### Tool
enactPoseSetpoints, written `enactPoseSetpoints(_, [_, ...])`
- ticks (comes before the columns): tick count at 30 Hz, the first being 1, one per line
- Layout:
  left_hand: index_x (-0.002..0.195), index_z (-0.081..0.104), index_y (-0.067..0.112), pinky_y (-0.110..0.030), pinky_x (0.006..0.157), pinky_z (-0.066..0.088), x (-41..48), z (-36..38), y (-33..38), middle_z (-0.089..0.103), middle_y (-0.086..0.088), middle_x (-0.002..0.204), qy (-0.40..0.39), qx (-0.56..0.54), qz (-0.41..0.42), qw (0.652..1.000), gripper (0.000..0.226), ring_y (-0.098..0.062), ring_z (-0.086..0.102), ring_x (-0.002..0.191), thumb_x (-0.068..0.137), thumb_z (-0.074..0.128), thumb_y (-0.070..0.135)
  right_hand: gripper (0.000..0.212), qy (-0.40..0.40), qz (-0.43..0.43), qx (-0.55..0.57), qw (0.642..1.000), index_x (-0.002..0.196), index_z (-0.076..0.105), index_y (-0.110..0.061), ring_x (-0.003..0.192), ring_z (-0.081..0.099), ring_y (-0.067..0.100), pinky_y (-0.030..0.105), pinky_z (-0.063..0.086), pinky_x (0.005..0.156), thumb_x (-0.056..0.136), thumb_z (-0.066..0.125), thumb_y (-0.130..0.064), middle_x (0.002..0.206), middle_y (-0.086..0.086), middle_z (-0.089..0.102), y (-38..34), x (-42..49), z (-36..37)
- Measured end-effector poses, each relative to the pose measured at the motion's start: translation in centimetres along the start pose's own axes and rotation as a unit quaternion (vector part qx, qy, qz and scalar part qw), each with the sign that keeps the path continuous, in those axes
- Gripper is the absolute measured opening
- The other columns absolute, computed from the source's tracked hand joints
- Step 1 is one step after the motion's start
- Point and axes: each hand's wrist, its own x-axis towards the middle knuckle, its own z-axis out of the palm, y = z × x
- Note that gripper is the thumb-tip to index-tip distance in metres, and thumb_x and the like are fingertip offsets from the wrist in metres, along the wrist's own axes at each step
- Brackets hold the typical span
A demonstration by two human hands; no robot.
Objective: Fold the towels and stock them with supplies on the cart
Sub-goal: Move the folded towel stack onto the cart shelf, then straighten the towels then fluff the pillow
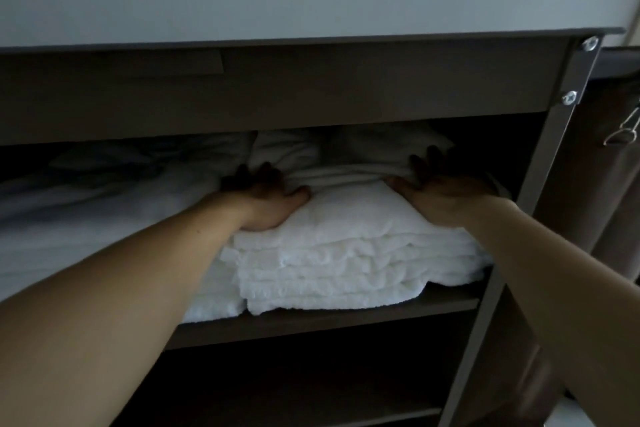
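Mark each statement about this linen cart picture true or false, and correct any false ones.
1. The left hand and the right hand both rest on top of the stack of folded white towels. True.
2. The stack sits on the floor. False: it lies on a cart shelf.
3. The right hand grips a bottle. False: its fingers lie spread on the towels and hold nothing.
4. Two screws show on the cart's right post. True.
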Motion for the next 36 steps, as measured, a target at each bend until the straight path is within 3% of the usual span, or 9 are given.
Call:
enactPoseSetpoints(5, [0.158,0.007,0.026,-0.048,0.12,0.019,-0.1,-0.1,-0.2,0.008,0.006,0.166,-0.017,-0.063,-0.028,0.997,0.112,-0.033,0.011,0.151,0.068,0.009,0.092,0.131,0.011,0.015,0.046,0.999,0.158,0.012,-0.027,0.149,0.022,0.028,0.049,0.025,0.118,0.053,-0.02,-0.098,0.165,-0.001,0.016,-0.1,0.0,0.9])
enactPoseSetpoints(8, [0.158,0.004,0.024,-0.048,0.12,0.017,-0.3,0.3,-0.2,0.005,0.005,0.167,-0.003,-0.059,-0.038,0.998,0.1,-0.033,0.008,0.152,0.081,0.014,0.087,0.117,0.009,0.01,0.059,0.998,0.158,0.014,-0.024,0.148,0.024,0.029,0.048,0.026,0.116,0.066,-0.008,-0.094,0.164,0.0,0.019,-0.2,-0.1,0.8])
enactPoseSetpoints(11, [0.154,0.026,0.027,-0.054,0.115,0.026,-1.0,-0.8,0.4,0.026,-0.002,0.161,0.041,0.012,-0.016,0.999,0.092,-0.037,0.024,0.145,0.082,0.008,0.082,0.098,0.031,-0.016,0.06,0.998,0.156,0.02,-0.026,0.147,0.026,0.029,0.047,0.024,0.119,0.081,0.001,-0.086,0.163,0.003,0.023,-0.5,-0.8,-0.4])
enactPoseSetpoints(14, [0.147,0.036,0.041,-0.065,0.115,0.015,-2.3,-1.5,0.4,0.028,-0.003,0.16,0.127,0.075,0.01,0.989,0.088,-0.034,0.017,0.148,0.077,0.001,0.082,0.086,0.074,-0.091,0.033,0.993,0.152,0.007,-0.047,0.15,0.019,0.032,0.052,0.015,0.12,0.077,-0.011,-0.084,0.165,0.002,0.018,-2.8,-1.3,-0.9])
enactPoseSetpoints(16, [0.147,0.032,0.042,-0.069,0.114,0.011,-3.3,-1.1,-0.2,0.023,-0.002,0.163,0.096,0.001,-0.038,0.995,0.091,-0.036,0.017,0.148,0.073,0.002,0.085,0.085,0.021,-0.103,0.034,0.994,0.146,-0.01,-0.056,0.153,0.008,0.031,0.06,0.004,0.118,0.068,-0.019,-0.088,0.167,-0.007,0.006,-4.4,-1.9,-0.2])
enactPoseSetpoints(20, [0.153,0.014,0.044,-0.075,0.108,0.004,-5.1,0.4,-0.3,0.011,-0.007,0.165,0.056,-0.011,-0.123,0.991,0.085,-0.049,0.007,0.147,0.079,0.009,0.084,0.095,-0.019,-0.082,-0.008,0.996,0.15,-0.005,-0.053,0.153,0.002,0.029,0.063,0.004,0.117,0.064,-0.022,-0.09,0.166,-0.012,0.007,-5.3,-2.4,1.7])
enactPoseSetpoints(25, [0.155,0.013,0.039,-0.068,0.112,0.012,-8.1,-1.6,-0.9,0.002,-0.005,0.166,0.042,-0.027,-0.047,0.998,0.073,-0.045,0.006,0.148,0.091,0.022,0.073,0.095,-0.057,-0.035,0.043,0.997,0.151,-0.01,-0.049,0.153,0.0,0.026,0.062,0.004,0.119,0.064,-0.022,-0.085,0.167,-0.007,-0.001,-7.7,-5.3,-1.0])
enactPoseSetpoints(30, [0.158,-0.001,0.031,-0.057,0.121,0.0,-16.9,-2.7,-4.1,-0.014,0.002,0.166,-0.042,-0.05,-0.002,0.998,0.071,-0.024,-0.016,0.152,0.099,0.023,0.061,0.092,-0.143,-0.119,0.076,0.98,0.152,-0.017,-0.047,0.151,-0.023,0.019,0.057,-0.005,0.122,0.069,-0.021,-0.084,0.163,-0.008,-0.025,-13.8,-14.5,-4.3])
enactPoseSetpoints(36, [0.158,-0.002,0.028,-0.057,0.12,0.009,-26.4,-7.3,-9.3,-0.008,0.0,0.167,-0.096,-0.057,-0.089,0.99,0.073,-0.026,-0.013,0.152,0.097,0.017,0.064,0.085,-0.191,-0.215,0.082,0.954,0.157,-0.005,-0.038,0.152,-0.018,0.023,0.057,0.0,0.121,0.083,-0.004,-0.081,0.167,-0.002,-0.015,-20.7,-19.4,-12.1])
